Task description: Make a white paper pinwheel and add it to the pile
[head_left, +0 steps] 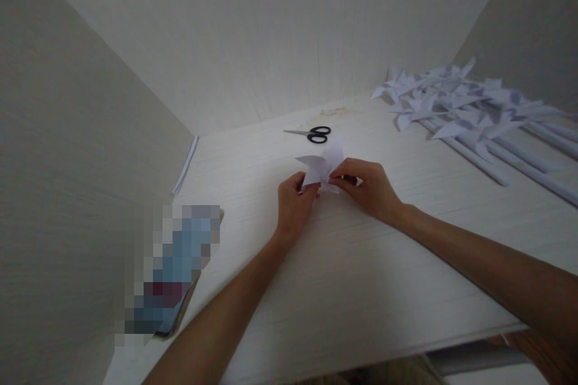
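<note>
Both hands pinching a folded white paper piece [321, 169] mid-table.

Left hand [293, 201] & right hand [366, 187] each closed w/ fingertips on the paper, held just above the white table [343, 277], centre, a bit toward the back wall. Black-handled scissors [311, 133] lie just behind it, apart. Pile of paper pinwheels on rolled sticks [469, 111] far right. Thin white strip [186, 163] at left wall; blurred flat item [171, 271] near left edge.

White paper [323, 168], black-handled scissors [313, 133]
</note>
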Available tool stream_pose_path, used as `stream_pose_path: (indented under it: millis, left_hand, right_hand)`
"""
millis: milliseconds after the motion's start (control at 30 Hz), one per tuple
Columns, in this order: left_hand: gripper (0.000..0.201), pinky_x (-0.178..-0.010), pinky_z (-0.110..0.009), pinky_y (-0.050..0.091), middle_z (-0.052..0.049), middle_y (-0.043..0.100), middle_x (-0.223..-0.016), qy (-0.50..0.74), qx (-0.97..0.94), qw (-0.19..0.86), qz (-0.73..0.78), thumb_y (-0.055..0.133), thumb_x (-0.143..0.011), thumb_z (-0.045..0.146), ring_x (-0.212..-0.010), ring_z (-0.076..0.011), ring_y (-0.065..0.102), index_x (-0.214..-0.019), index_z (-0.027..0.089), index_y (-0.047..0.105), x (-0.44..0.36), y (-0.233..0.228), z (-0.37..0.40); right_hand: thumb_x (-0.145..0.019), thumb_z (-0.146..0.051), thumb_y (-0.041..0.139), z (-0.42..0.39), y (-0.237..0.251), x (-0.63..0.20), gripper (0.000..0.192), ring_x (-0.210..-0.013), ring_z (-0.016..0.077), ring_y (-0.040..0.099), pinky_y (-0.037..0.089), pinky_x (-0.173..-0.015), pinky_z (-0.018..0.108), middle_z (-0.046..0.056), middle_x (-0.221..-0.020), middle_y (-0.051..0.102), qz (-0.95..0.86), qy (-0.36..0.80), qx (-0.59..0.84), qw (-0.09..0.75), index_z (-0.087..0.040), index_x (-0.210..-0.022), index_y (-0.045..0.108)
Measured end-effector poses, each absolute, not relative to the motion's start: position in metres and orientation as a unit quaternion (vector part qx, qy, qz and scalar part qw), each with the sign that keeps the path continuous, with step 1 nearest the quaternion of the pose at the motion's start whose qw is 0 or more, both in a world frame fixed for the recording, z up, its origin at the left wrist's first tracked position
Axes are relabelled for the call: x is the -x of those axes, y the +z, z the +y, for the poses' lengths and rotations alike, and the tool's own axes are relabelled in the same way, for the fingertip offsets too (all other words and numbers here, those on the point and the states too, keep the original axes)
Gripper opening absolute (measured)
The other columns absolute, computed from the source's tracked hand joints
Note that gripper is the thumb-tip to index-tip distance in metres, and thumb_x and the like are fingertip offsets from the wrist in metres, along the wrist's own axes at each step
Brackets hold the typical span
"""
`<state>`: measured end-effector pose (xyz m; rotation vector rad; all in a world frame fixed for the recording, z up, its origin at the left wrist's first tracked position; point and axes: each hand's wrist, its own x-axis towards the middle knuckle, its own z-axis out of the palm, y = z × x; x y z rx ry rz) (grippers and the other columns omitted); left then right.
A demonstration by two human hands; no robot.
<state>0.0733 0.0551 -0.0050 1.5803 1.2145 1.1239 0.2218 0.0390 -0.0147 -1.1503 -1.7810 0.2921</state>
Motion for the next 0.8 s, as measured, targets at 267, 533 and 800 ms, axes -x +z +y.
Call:
stream_pose_path:
  millis: [267,533,800]
  left_hand:
    - [0.006,-0.046,-0.018,0.038,0.005,0.054,-0.054,0.455,-0.625,0.434,0.463,0.056,-0.066,0.017,-0.049,-0.0069,0.047,-0.061,0.015,0.059,-0.0732,-0.0062,0.0553]
    - [0.009,-0.051,-0.019,0.042,0.002,0.059,-0.062,0.462,-0.618,0.452,0.447,0.057,-0.068,0.022,-0.057,-0.009,0.053,-0.068,0.015,0.062,-0.0715,-0.0112,0.0576]
    - [0.009,-0.046,-0.017,0.039,0.004,0.054,-0.053,0.462,-0.612,0.455,0.453,0.056,-0.067,0.019,-0.05,-0.0077,0.05,-0.06,0.015,0.059,-0.0719,-0.008,0.0564]
  right_hand:
    - [-0.075,-0.017,0.058,0.0383,-0.0167,-0.2206,0.008,-0.057,0.0097,0.052,0.042,-0.05,0.022,0.004,-0.072,0.062,-0.736,0.092,0.46,0.488,-0.016,-0.072,0.066]
    - [-0.08,-0.016,0.051,0.0399,-0.0177,-0.2201,0.016,-0.065,0.012,0.056,0.045,-0.056,0.023,0.005,-0.075,0.063,-0.757,0.054,0.449,0.472,-0.017,-0.076,0.066]
    - [-0.074,-0.018,0.059,0.0394,-0.0175,-0.2204,0.006,-0.062,0.013,0.061,0.047,-0.057,0.023,0.002,-0.07,0.067,-0.715,0.073,0.488,0.494,-0.018,-0.074,0.065]
